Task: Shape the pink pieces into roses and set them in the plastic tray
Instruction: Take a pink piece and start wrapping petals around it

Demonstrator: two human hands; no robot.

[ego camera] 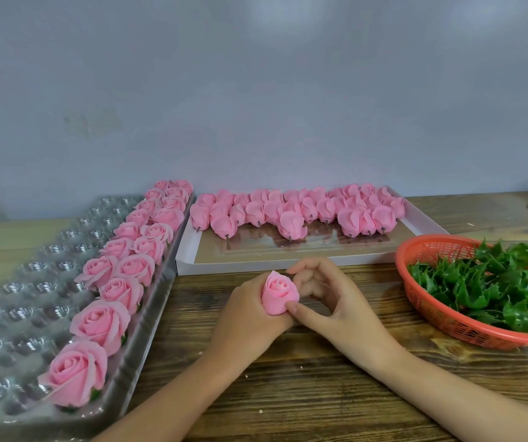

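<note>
Head view: plastic tray (32,282) has two rows of finished roses (103,320) along its right side, most pockets unfilled; many pink pieces (288,212) wait in the white box (288,261); left hand (243,311) grips a half-shaped bud (278,293) over the table; right hand (329,295) pinches its outer petal; well under half done, I'd judge.

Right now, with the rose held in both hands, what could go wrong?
The left grip wraps the rose low; squeezing could crush it. The right grip presses an outer petal, which might dent. The roses in the tray stand close together, so setting this one in could bump a neighbour.
</note>
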